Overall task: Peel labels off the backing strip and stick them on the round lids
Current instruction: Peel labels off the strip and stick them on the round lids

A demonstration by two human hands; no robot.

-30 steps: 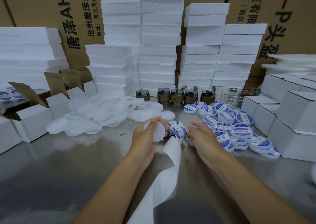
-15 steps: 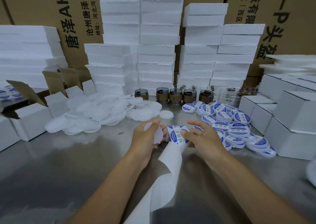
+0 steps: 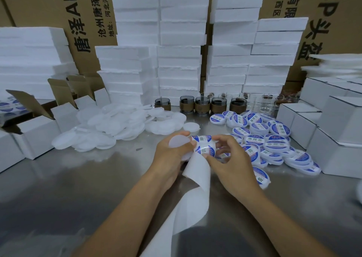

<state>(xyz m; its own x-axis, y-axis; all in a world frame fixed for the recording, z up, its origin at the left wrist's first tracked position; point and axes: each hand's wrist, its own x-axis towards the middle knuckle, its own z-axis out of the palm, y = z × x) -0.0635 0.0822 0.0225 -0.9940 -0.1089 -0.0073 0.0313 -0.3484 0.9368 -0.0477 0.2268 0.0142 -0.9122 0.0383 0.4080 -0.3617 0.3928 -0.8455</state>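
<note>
My left hand (image 3: 170, 155) grips a blank translucent round lid (image 3: 178, 141) and the label roll together. The white backing strip (image 3: 194, 190) hangs from that hand and trails down toward me. On the roll sit blue-and-white round labels (image 3: 205, 150). My right hand (image 3: 229, 158) pinches the edge of one label with thumb and fingertips. A heap of blank lids (image 3: 117, 127) lies to the left on the steel table (image 3: 78, 188). A heap of labelled lids (image 3: 268, 139) lies to the right.
Stacks of white foam blocks (image 3: 178, 60) and brown cartons (image 3: 88, 21) stand behind. A row of dark jars (image 3: 201, 105) and clear glasses (image 3: 264, 104) sits at the back. White boxes (image 3: 333, 131) crowd the right; open white boxes (image 3: 35, 131) stand at left.
My right hand moved left from the labelled heap to the roll and took hold of a label's edge. The left hand kept the lid and roll, shifting slightly.
</note>
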